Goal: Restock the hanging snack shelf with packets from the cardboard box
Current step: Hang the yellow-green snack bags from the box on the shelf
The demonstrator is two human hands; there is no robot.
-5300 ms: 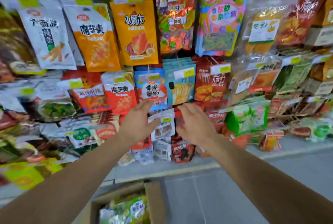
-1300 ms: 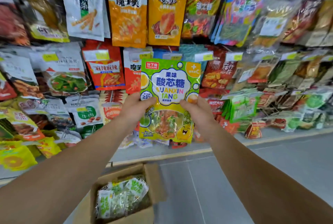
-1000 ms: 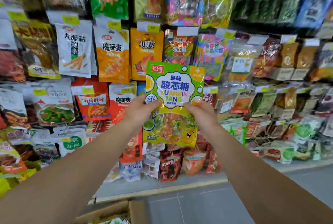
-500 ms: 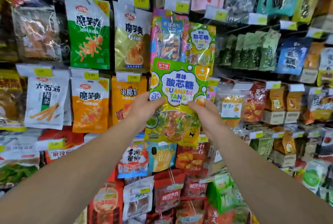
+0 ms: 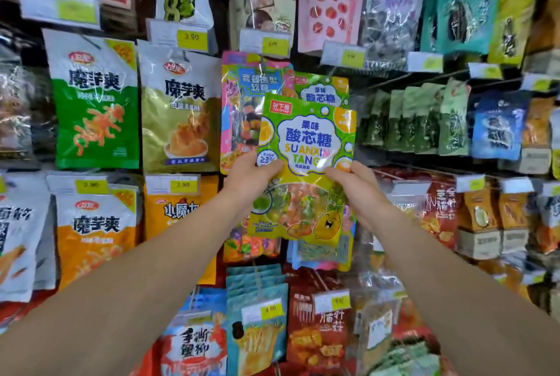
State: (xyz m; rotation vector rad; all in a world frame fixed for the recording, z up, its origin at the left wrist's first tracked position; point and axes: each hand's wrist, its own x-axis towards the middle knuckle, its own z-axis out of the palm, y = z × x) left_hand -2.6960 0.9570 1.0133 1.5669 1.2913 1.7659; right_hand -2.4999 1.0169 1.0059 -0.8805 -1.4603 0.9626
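Observation:
I hold a green and yellow candy packet (image 5: 306,145) upright in front of the hanging shelf. My left hand (image 5: 247,177) pinches its left edge at mid-height, and my right hand (image 5: 356,186) grips its right edge. Its top sits just below and over a matching green packet (image 5: 321,89) that hangs on a peg behind it. The cardboard box is out of view.
Rows of hanging snack packets fill the wall: a pink and blue candy bag (image 5: 242,97) right beside the held packet, a green konjac bag (image 5: 94,103) and an olive one (image 5: 180,109) to the left, dark green packs (image 5: 424,121) to the right. Yellow price tags (image 5: 192,38) stick out on the pegs.
Both hands have lifted the packet from near the box up to the higher row with the matching packet. The view has tilted up and the box has dropped out of sight.

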